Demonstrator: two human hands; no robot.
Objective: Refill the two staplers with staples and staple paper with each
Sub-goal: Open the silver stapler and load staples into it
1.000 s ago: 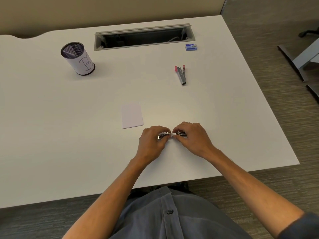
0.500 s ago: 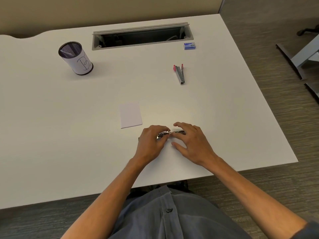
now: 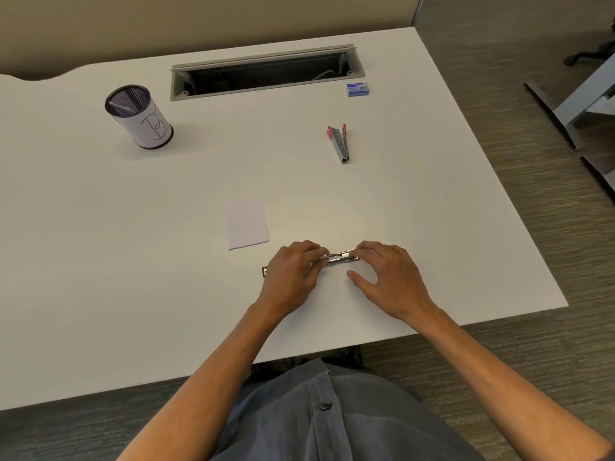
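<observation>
A silver stapler lies flat on the white desk near its front edge, its ends covered by my hands. My left hand grips its left part; a metal end sticks out at the hand's left side. My right hand rests fingertips on the stapler's right end, thumb spread apart on the desk. A second stapler, red and grey, lies hinged open farther back. A small white paper lies left of my hands. A blue staple box sits at the back right.
A mesh pen cup with a white label stands at the back left. An open cable tray slot runs along the desk's back. The desk's right edge drops to carpet, where a chair base stands.
My right hand has loosened: from closed around the stapler's right end, its fingers have spread and the thumb has come down onto the desk. The stapler's metal top now shows between my hands.
</observation>
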